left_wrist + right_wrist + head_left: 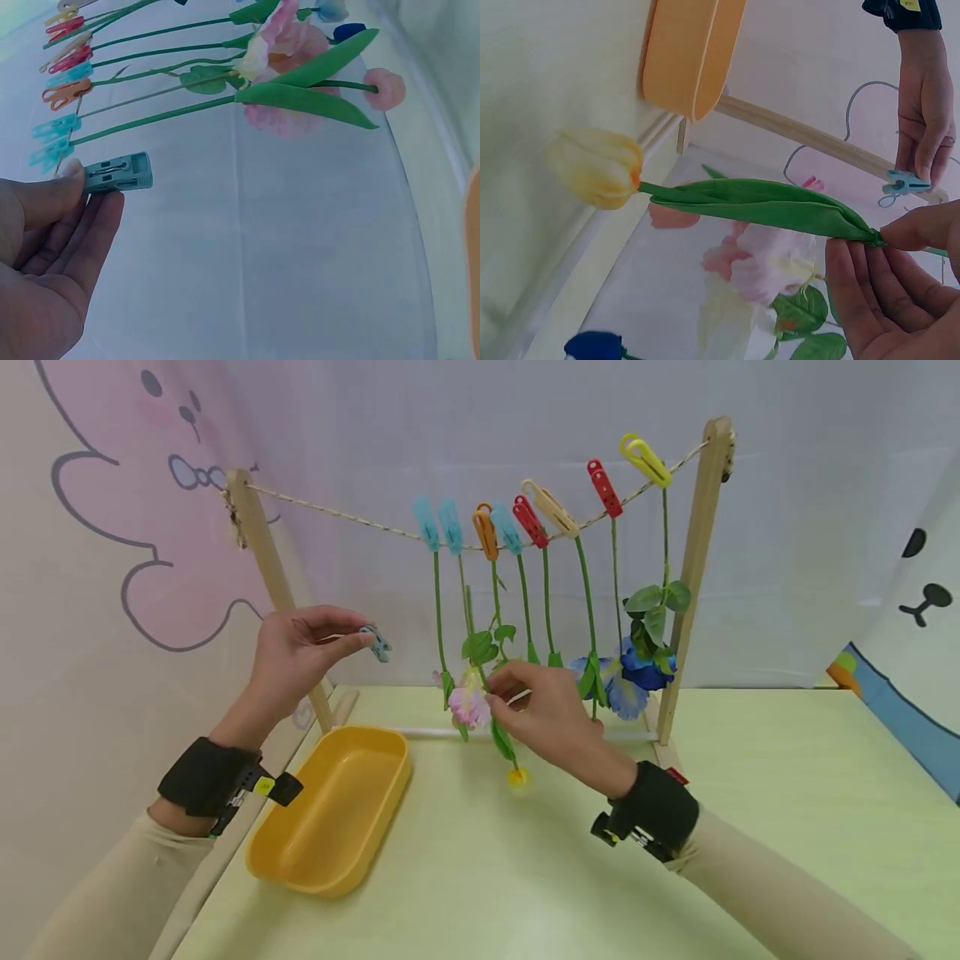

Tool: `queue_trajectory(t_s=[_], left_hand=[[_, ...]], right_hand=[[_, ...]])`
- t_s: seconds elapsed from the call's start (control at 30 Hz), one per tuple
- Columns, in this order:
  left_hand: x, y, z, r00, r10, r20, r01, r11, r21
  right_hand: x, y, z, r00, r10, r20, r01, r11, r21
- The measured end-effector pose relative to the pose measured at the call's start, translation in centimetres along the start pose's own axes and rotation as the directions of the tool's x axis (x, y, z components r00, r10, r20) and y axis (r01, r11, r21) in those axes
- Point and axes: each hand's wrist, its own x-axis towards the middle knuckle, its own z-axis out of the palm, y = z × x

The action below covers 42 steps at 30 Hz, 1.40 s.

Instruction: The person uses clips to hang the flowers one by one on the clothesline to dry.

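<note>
My left hand (pixel 292 647) pinches a blue-green clothespin (pixel 120 172) between thumb and fingers, left of the hanging flowers and below the rope (pixel 337 515). A yellow artificial tulip (pixel 596 166) hangs head down from my right hand (pixel 551 718), whose thumb and fingers pinch its green stem by the leaves (pixel 757 202). In the head view, that hand covers part of the flowers behind it. Close to the tulip hangs a pink flower (pixel 469 703). Several flowers hang upside down from the rope by blue, orange, red, beige and yellow clothespins (pixel 643 460).
A yellow tray (pixel 382 827) sits on the table at the left, below my left hand. Wooden posts (pixel 697 568) support the rope at both ends. Blue flowers (pixel 628 693) hang by the right post. Behind the frame is a pale curtain (pixel 795 568).
</note>
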Motion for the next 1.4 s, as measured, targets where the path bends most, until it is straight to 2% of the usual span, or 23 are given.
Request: queue_trajectory(t_s=[0.13, 0.3, 0.43, 0.53, 0.63, 0.73, 0.8, 0.97, 1.03, 1.13, 1.2, 1.27, 1.4], left_hand=[[0.9, 0.6, -0.3, 0.999, 0.034, -0.011, -0.034, 0.999, -0.005], [2.3, 1.6, -0.4, 0.998, 0.059, -0.021, -0.059, 0.998, -0.013], [3.7, 2.6, -0.9, 0.996, 0.075, -0.054, -0.077, 0.996, -0.048], [4.8, 3.4, -1.4, 0.994, 0.08, -0.078, -0.09, 0.989, -0.121], [5.8, 4.3, -1.8, 0.989, 0.103, -0.109, -0.127, 0.96, -0.248], [6.5, 4.8, -2.1, 0.98, 0.129, -0.149, -0.173, 0.927, -0.333], [6.9, 4.9, -2.2, 0.974, 0.147, -0.174, -0.203, 0.905, -0.373], [8.0, 5.4, -2.1, 0.963, 0.17, -0.211, -0.247, 0.872, -0.423], [8.5, 5.7, -2.0, 0.96, 0.168, -0.222, -0.251, 0.87, -0.424], [9.0, 6.0, -1.9, 0.959, 0.163, -0.231, -0.246, 0.883, -0.4], [9.4, 6.0, -1.7, 0.963, 0.151, -0.222, -0.229, 0.894, -0.386], [9.9, 6.0, -1.6, 0.97, 0.136, -0.202, -0.202, 0.912, -0.357], [10.6, 5.9, -1.7, 0.987, 0.096, -0.129, -0.141, 0.905, -0.402]], right_hand=[[1.8, -0.7, 1.9, 0.998, 0.007, 0.059, -0.009, 0.999, 0.044], [3.6, -1.2, 3.7, 0.998, -0.006, 0.065, 0.0, 0.996, 0.091], [4.8, -1.6, 4.5, 0.998, -0.018, 0.063, 0.013, 0.996, 0.083], [5.7, -1.9, 4.9, 0.998, -0.019, 0.052, 0.016, 0.998, 0.066], [6.4, -1.9, 5.1, 0.999, -0.002, 0.049, -0.001, 0.998, 0.063], [7.2, -1.8, 5.4, 0.999, 0.012, 0.037, -0.014, 0.998, 0.055], [7.6, -1.8, 5.6, 0.999, 0.011, 0.031, -0.013, 0.999, 0.044], [8.2, -1.6, 5.7, 1.0, 0.026, 0.008, -0.026, 0.999, 0.018], [8.4, -1.5, 5.8, 0.999, 0.041, -0.004, -0.041, 0.999, 0.014], [8.6, -1.3, 5.8, 0.998, 0.053, -0.025, -0.053, 0.999, 0.013], [8.7, -1.3, 5.7, 0.998, 0.055, -0.034, -0.054, 0.999, 0.002], [8.8, -1.3, 5.6, 0.998, 0.053, -0.043, -0.054, 0.999, -0.004], [8.9, -1.4, 5.5, 0.997, 0.056, -0.044, -0.056, 0.998, -0.009]])
